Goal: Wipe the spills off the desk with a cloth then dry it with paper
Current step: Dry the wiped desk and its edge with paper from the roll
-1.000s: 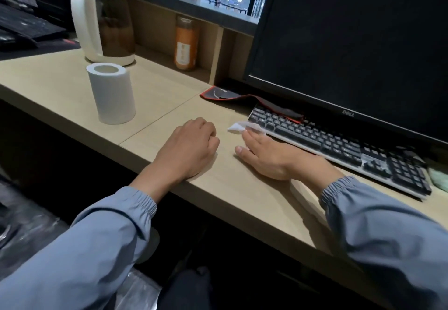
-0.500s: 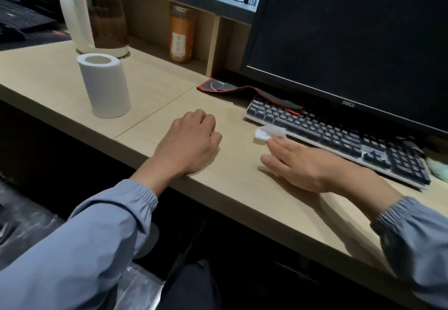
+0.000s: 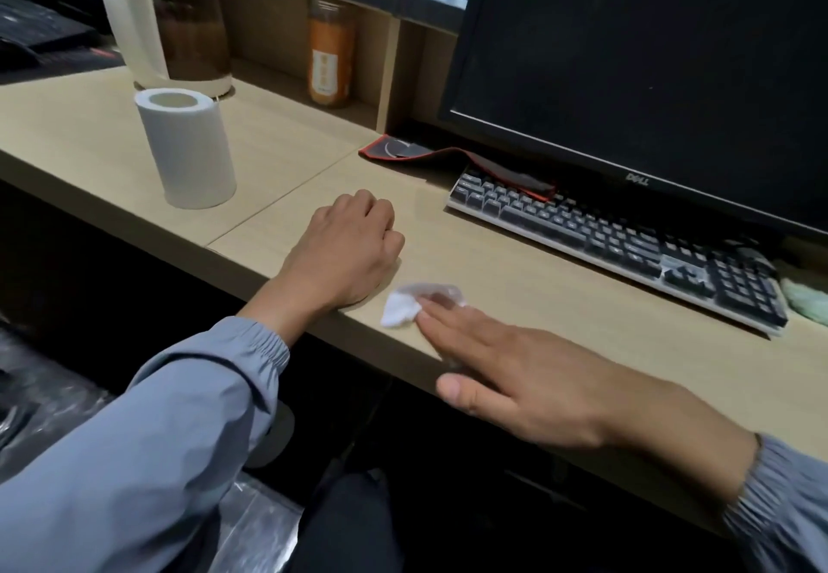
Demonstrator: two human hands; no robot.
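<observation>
Crumpled paper lies pressed near the front edge of the desk under the flat, straight fingers of the right hand, with the left hand fisted beside it, apparently mid-drying; the next pass calls for steady pressure across the surface.

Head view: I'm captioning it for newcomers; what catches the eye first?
The right hand, fingers flat, presses a small white wad onto the desk near its front edge, the left hand fisted beside it. A white paper roll stands upright at left; a dark monitor looms over the keyboard at right.
</observation>
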